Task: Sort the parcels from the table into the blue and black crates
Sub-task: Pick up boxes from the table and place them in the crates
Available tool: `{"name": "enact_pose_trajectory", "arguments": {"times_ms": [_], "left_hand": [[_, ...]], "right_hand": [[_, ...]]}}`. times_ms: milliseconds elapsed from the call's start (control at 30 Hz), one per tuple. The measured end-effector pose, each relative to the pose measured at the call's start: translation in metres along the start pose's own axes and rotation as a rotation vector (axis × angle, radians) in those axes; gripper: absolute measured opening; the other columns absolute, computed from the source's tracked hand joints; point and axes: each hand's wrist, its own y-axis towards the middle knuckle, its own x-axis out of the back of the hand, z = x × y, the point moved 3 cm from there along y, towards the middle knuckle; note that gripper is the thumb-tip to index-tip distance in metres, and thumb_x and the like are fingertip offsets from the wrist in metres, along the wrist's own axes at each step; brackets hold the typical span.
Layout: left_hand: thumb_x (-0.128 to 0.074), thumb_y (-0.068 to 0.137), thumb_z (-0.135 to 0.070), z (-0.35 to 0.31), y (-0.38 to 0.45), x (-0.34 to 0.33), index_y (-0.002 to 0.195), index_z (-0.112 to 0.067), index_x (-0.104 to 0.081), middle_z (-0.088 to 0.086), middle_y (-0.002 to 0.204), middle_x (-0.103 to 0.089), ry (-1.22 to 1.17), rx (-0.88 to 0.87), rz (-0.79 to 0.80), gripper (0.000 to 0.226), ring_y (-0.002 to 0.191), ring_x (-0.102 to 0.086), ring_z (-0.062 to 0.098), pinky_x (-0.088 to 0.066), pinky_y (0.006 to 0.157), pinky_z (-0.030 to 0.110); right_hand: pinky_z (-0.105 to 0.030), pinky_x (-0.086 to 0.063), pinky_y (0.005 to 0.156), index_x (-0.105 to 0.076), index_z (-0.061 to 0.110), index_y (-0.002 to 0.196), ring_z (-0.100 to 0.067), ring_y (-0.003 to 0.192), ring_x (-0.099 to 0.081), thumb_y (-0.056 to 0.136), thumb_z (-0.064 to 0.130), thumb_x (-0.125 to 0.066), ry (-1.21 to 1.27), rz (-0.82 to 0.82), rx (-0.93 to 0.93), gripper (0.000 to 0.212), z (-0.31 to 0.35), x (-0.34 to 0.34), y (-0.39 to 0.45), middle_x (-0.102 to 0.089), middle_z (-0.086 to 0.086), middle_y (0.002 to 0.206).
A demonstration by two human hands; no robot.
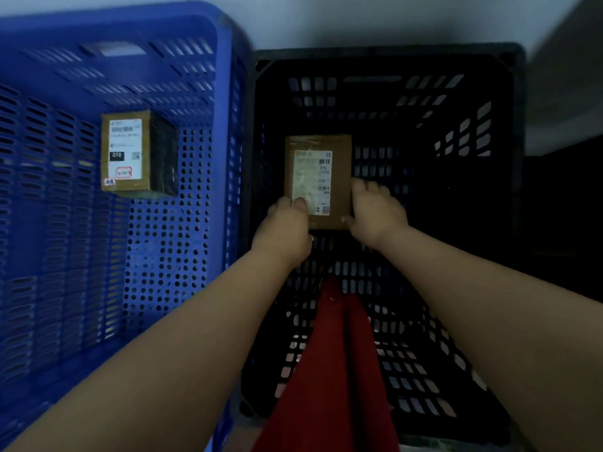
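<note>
A flat brown parcel (326, 164) with a white label is down inside the black crate (509, 132), label up. My left hand (285, 228) holds its near left corner, thumb on the label. My right hand (375, 212) grips its near right edge. Both arms reach down into the crate. Whether the parcel touches the crate floor is unclear. The blue crate (225, 93) stands to the left, touching the black one, and holds a brown box (137, 154) with a white label and a dark side.
A red garment (332, 360) hangs between my arms over the near side of the black crate. A pale wall (359, 21) runs behind both crates. To the right of the black crate the floor is dark.
</note>
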Motion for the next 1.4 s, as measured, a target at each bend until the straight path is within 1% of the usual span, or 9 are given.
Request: {"name": "enact_pose_trajectory", "arguments": {"times_ms": [167,400,600,833,967,1100,1200,1300,1400], "left_hand": [[-0.055,0.094,-0.028,-0.017,-0.028,0.034,0.140,-0.010,-0.038,0.014,0.136,-0.040,0.201,-0.097,-0.052,0.052,0.126,-0.037,0.030,-0.043,0.100,0.042],[-0.053,0.095,-0.032,-0.053,-0.091,0.091,0.141,-0.011,-0.038,0.011,0.142,-0.038,0.322,-0.268,-0.189,0.052,0.131,-0.034,0.030,-0.040,0.102,0.042],[-0.054,0.095,-0.033,-0.104,-0.159,0.144,0.143,-0.014,-0.038,0.011,0.148,-0.032,0.385,-0.432,-0.329,0.054,0.139,-0.027,0.031,-0.036,0.107,0.045],[-0.056,0.094,-0.036,-0.180,-0.231,0.200,0.141,-0.013,-0.039,0.012,0.149,-0.032,0.460,-0.656,-0.483,0.055,0.139,-0.026,0.031,-0.036,0.108,0.045],[-0.056,0.092,-0.035,-0.237,-0.266,0.211,0.136,-0.012,-0.043,0.012,0.147,-0.033,0.461,-0.803,-0.544,0.051,0.139,-0.026,0.029,-0.038,0.105,0.043],[-0.057,0.090,-0.035,-0.289,-0.283,0.206,0.135,-0.014,-0.045,0.010,0.145,-0.035,0.481,-0.912,-0.593,0.051,0.137,-0.028,0.027,-0.038,0.105,0.039],[-0.058,0.089,-0.035,-0.325,-0.281,0.191,0.136,-0.016,-0.044,0.010,0.143,-0.036,0.481,-0.943,-0.563,0.053,0.135,-0.029,0.027,-0.038,0.105,0.039],[-0.059,0.088,-0.036,-0.362,-0.271,0.174,0.136,-0.016,-0.044,0.010,0.144,-0.035,0.478,-0.959,-0.517,0.054,0.135,-0.029,0.028,-0.038,0.105,0.040],[-0.062,0.087,-0.036,-0.397,-0.253,0.159,0.137,-0.019,-0.043,0.007,0.142,-0.036,0.379,-0.920,-0.469,0.056,0.131,-0.035,0.027,-0.040,0.099,0.038]], "right_hand": [[-0.039,-0.040,0.095,-0.029,0.013,0.144,-0.031,0.124,-0.040,0.095,0.036,-0.054,-0.139,-0.075,0.053,0.060,0.001,0.035,-0.047,-0.043,-0.013,0.137],[-0.039,-0.040,0.094,-0.035,0.014,0.140,-0.031,0.123,-0.041,0.096,0.040,-0.050,-0.151,-0.228,0.012,0.054,0.010,0.096,-0.132,-0.044,-0.012,0.135],[-0.040,-0.039,0.100,-0.035,0.014,0.140,-0.031,0.128,-0.040,0.096,0.042,-0.051,-0.183,-0.372,-0.066,0.055,0.015,0.154,-0.221,-0.044,-0.010,0.138],[-0.040,-0.039,0.097,-0.040,0.013,0.136,-0.032,0.126,-0.041,0.095,0.040,-0.051,-0.184,-0.576,-0.160,0.050,0.003,0.231,-0.321,-0.045,-0.011,0.134],[-0.040,-0.040,0.096,-0.041,0.014,0.135,-0.031,0.123,-0.043,0.096,0.040,-0.049,-0.191,-0.658,-0.246,0.047,-0.025,0.255,-0.378,-0.047,-0.010,0.133],[-0.041,-0.038,0.097,-0.041,0.015,0.135,-0.031,0.124,-0.042,0.096,0.040,-0.049,-0.154,-0.700,-0.346,0.047,-0.065,0.264,-0.422,-0.047,-0.010,0.133],[-0.040,-0.037,0.102,-0.042,0.015,0.135,-0.031,0.126,-0.040,0.095,0.040,-0.050,-0.108,-0.698,-0.413,0.048,-0.104,0.261,-0.446,-0.045,-0.010,0.135],[-0.039,-0.037,0.100,-0.041,0.015,0.134,-0.030,0.125,-0.041,0.094,0.041,-0.049,-0.091,-0.675,-0.487,0.048,-0.149,0.258,-0.461,-0.045,-0.010,0.134],[-0.039,-0.038,0.100,-0.041,0.014,0.134,-0.030,0.126,-0.040,0.093,0.040,-0.050,-0.070,-0.645,-0.506,0.049,-0.193,0.262,-0.464,-0.044,-0.011,0.135]]}}
